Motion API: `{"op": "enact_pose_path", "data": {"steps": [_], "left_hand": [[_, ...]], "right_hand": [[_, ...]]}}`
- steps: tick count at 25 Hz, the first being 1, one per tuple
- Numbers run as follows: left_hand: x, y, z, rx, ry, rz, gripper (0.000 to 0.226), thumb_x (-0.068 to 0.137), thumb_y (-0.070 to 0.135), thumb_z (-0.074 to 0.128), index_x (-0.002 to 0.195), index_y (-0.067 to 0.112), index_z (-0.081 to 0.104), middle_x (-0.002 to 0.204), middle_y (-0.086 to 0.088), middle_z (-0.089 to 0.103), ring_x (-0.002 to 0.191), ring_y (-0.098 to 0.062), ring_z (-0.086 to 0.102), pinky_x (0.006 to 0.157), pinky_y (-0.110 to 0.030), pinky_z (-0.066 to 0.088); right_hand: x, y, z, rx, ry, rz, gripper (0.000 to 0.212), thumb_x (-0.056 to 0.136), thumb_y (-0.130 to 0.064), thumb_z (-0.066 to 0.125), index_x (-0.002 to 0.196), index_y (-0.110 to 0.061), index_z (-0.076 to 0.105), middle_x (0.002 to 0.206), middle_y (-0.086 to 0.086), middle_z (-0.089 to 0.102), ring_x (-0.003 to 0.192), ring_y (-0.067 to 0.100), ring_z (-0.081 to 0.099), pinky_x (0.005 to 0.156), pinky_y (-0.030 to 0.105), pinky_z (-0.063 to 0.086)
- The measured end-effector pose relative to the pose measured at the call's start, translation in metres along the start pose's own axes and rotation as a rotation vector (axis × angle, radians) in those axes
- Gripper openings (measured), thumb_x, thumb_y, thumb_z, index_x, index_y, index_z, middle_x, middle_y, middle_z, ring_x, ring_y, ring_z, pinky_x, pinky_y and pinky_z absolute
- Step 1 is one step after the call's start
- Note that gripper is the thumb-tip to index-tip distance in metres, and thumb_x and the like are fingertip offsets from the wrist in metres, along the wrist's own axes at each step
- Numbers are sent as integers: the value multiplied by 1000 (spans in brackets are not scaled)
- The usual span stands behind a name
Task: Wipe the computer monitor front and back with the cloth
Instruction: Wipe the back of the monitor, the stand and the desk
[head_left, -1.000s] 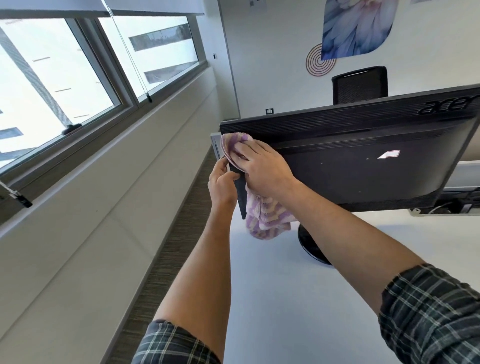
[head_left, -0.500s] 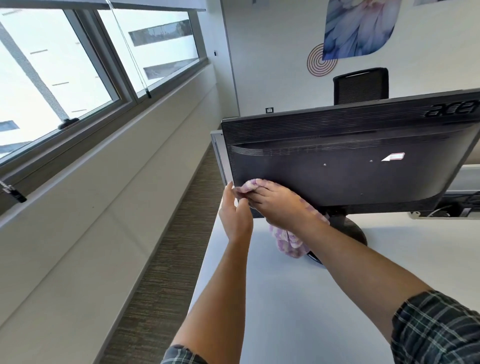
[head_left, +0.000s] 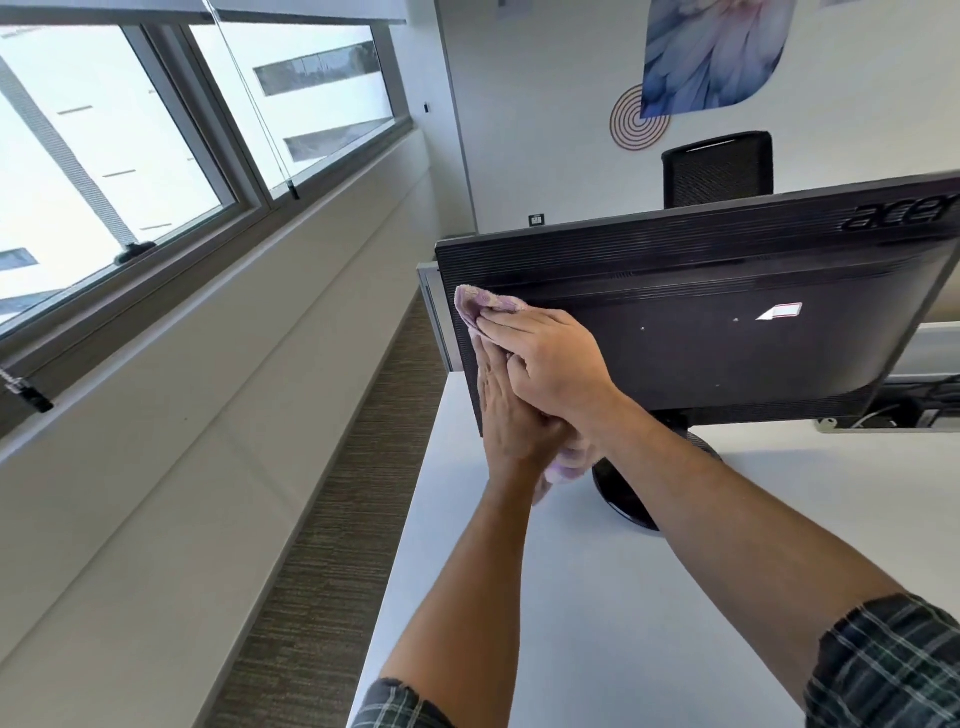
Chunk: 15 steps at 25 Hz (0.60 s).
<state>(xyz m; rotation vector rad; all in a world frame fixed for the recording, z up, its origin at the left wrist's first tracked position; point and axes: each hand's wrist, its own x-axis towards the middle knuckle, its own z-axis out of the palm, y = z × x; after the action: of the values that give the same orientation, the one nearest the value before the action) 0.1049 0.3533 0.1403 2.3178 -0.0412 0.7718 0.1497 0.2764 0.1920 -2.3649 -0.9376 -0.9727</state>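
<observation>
Cloth (head_left: 480, 304) flat under right hand (head_left: 550, 358) – straight fingers – on monitor (head_left: 727, 322) back; left hand (head_left: 511, 415) open alongside.

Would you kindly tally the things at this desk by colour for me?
Black: 2, the black plastic computer monitor and the black mesh office chair
Pink: 1, the pink terry cloth
White: 1, the white desk
Total: 4
</observation>
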Motion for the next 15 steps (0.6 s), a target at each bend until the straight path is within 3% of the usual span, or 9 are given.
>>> {"op": "enact_pose_path", "data": {"steps": [2,4,6,7,9,11,13,15], "left_hand": [[8,6,2,-11,54,-54,107,93,46,66,161,8,-8,170,-4,-13,156,-10,-11,128,-35,12],[15,11,2,-35,131,-111,94,101,37,58,162,12,-9,170,-1,-14,157,-13,6,122,-37,32],[23,13,-1,-81,146,-112,84,103,27,53,163,20,-5,171,7,-6,151,-13,28,97,-37,54],[25,12,-4,-105,141,-111,81,102,24,53,163,27,0,171,12,0,147,-10,35,87,-36,57],[27,9,-10,-130,140,-106,76,99,20,53,162,35,14,169,18,11,135,-8,50,75,-32,54],[31,5,-15,-138,166,-118,73,97,17,57,161,32,25,167,16,21,122,-11,59,77,-19,47],[42,2,-20,-178,250,-149,68,95,9,59,158,23,35,166,9,28,128,-9,54,86,3,34],[56,5,-24,-249,345,-166,65,92,-2,55,153,17,44,165,2,31,135,-5,47,90,10,25]], "right_hand": [[3,-5,-10,59,-51,66,57,86,-24,36,134,-27,66,135,-11,66,122,10,62,96,33,52],[4,-5,-18,89,-115,91,56,86,-24,39,136,-32,63,134,-14,66,114,14,66,86,35,57],[1,-1,-20,105,-111,71,51,88,-21,42,134,-29,64,131,-12,67,107,16,68,78,36,58],[0,2,-21,118,-104,68,51,89,-18,44,135,-27,63,132,-11,67,107,17,68,78,35,58],[-1,8,-23,124,-84,48,51,89,-11,51,137,-23,63,133,-8,67,112,15,67,80,30,56],[0,14,-27,56,-21,2,49,87,-7,56,133,-19,66,126,-4,71,110,15,68,78,28,55],[6,26,-29,-24,127,7,45,83,-2,60,124,-15,72,117,-2,74,104,18,70,79,33,57],[10,38,-28,-66,256,69,40,80,2,65,116,-13,75,112,-2,74,101,19,70,83,37,56]]}}
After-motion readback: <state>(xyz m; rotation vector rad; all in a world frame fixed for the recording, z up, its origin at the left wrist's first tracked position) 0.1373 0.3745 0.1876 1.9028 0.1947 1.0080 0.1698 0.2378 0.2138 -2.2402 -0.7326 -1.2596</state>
